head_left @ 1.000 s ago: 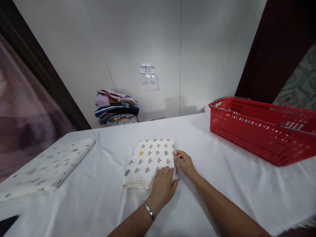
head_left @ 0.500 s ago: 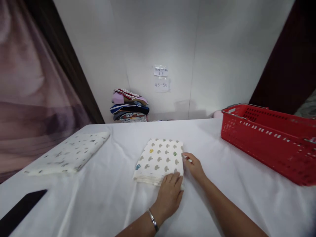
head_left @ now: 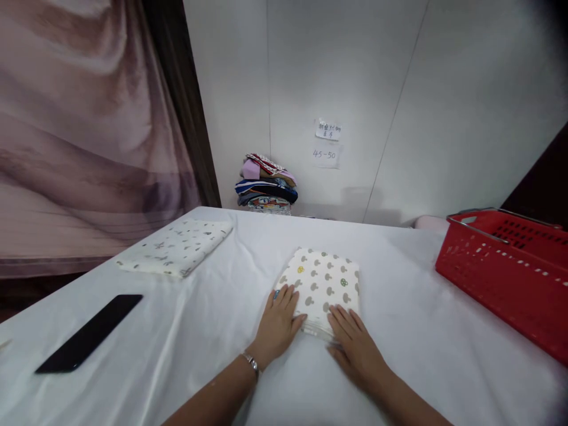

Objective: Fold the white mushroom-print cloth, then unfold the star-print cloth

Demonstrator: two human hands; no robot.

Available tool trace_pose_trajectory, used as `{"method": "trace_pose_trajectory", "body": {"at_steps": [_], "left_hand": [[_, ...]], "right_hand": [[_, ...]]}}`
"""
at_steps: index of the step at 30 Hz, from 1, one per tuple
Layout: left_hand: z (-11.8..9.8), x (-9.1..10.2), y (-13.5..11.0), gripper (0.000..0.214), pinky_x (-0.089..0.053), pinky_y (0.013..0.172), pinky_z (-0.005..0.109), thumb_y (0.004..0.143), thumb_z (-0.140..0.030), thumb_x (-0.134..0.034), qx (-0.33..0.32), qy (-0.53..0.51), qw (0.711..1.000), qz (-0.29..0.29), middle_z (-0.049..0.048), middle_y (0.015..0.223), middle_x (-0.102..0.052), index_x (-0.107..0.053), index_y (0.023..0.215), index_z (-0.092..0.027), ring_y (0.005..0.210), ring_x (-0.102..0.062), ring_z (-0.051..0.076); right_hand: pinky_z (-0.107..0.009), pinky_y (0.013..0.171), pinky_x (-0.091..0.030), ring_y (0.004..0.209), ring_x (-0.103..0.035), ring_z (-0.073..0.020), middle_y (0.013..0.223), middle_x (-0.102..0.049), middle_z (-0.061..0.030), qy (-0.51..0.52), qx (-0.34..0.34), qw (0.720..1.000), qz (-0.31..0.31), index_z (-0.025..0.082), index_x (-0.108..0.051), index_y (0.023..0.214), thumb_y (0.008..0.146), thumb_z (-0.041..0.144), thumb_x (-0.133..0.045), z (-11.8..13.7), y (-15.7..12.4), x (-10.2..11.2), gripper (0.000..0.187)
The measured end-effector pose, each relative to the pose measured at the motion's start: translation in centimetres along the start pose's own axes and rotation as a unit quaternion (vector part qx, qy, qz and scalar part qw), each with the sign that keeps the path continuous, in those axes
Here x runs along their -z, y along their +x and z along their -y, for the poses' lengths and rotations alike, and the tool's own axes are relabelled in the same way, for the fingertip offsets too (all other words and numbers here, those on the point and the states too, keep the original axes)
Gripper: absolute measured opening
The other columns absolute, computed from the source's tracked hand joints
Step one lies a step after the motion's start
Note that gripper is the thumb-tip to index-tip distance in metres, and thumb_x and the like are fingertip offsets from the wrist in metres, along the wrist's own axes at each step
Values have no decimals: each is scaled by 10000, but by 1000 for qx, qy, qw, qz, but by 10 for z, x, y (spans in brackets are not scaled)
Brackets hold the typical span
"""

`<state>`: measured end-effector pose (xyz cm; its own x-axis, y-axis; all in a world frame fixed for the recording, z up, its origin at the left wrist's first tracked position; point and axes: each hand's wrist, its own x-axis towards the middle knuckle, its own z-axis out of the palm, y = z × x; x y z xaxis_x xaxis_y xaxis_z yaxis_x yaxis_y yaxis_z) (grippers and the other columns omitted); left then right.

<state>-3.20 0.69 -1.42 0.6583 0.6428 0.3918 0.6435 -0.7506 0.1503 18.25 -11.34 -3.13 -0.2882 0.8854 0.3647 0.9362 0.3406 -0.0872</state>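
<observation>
A folded white cloth [head_left: 323, 281] printed with grey mushroom shapes lies in the middle of the white-covered table [head_left: 399, 307]. My left hand [head_left: 278, 319], with a bracelet on its wrist, rests flat on the cloth's near left corner, fingers stretched out. My right hand [head_left: 355, 343] lies flat on the cloth's near right edge, fingers extended too. Neither hand grips anything.
A second folded patterned cloth [head_left: 177, 254] lies at the left of the table. A black phone [head_left: 91, 331] lies near the left front edge. A red plastic basket [head_left: 510, 272] stands at the right. A stack of folded clothes [head_left: 266, 186] sits by the wall.
My right hand has moved from the cloth's right side to its near edge and flattened. My left hand shifted to the near left corner. The view has swung left.
</observation>
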Motion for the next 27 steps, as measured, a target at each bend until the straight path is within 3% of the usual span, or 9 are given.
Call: {"method": "trace_pose_trajectory", "body": {"at_steps": [5,9,12,15,18,20,23,25,27], "left_hand": [[5,5,2,401,-281,1066,456,914,-414,-384,6,-77,997,-8,68,1321,-510,-523,1224,-201,1271,-390,228],[19,15,16,323,-366,1006,337,915,-345,-378,124,-166,978,-21,56,1256,-555,-600,1104,-206,1196,-463,183],[27,14,25,398,-396,951,328,873,-322,-422,238,-168,956,13,104,1249,-544,-527,1215,-148,1133,-505,209],[25,11,28,450,-394,924,331,861,-313,-408,281,-160,945,52,123,1198,-563,-474,1264,-124,1084,-527,221],[19,12,26,472,-376,941,344,854,-326,-415,311,-191,929,63,129,1244,-530,-436,1286,-137,1109,-512,234],[12,16,21,499,-405,908,339,844,-352,-437,338,-268,898,88,120,1218,-552,-400,1300,-154,1074,-538,232],[-4,20,10,596,-492,706,295,804,-390,-506,356,-434,812,161,97,1120,-602,-315,1333,-193,866,-618,203],[-13,21,3,686,-498,563,267,770,-409,-559,354,-516,753,206,92,1093,-602,-255,1355,-221,734,-625,182],[-18,19,-2,735,-493,494,250,750,-432,-590,358,-557,717,216,93,1077,-597,-231,1360,-237,692,-618,173]], "right_hand": [[-452,1072,-325,1334,-296,-236,1437,-339,-77,-31,16,999,-12,186,-221,1442,894,224,-433,-3,-20,6,589],[-449,1072,-328,1300,-362,-221,1377,-439,-43,74,-10,997,-24,253,-385,1374,895,240,-435,-16,-28,12,482],[-430,1062,-346,1277,-398,-222,1350,-475,-35,192,-171,962,-94,266,-542,1254,895,347,-434,-30,-16,16,383],[-404,1036,-376,1274,-401,-235,1394,-417,-43,282,-387,871,-107,239,-450,1336,851,468,-467,-38,7,15,537],[-380,1055,-343,1282,-387,-227,1406,-400,-34,329,-450,826,-87,221,-361,1390,785,455,-528,-44,23,6,669],[-370,1065,-327,1279,-392,-230,1400,-407,-46,340,-440,826,-91,186,-397,1370,737,407,-556,-54,24,1,689],[-386,1035,-367,1215,-473,-252,1337,-488,-68,341,-424,835,-84,157,-488,1303,681,363,-578,-81,12,3,662],[-390,1030,-374,1201,-487,-256,1307,-521,-59,307,-408,858,-61,170,-546,1248,678,350,-574,-100,3,10,598],[-381,1038,-367,1221,-468,-248,1319,-511,-50,246,-379,892,-12,193,-570,1224,710,332,-539,-112,-2,19,533]]}}
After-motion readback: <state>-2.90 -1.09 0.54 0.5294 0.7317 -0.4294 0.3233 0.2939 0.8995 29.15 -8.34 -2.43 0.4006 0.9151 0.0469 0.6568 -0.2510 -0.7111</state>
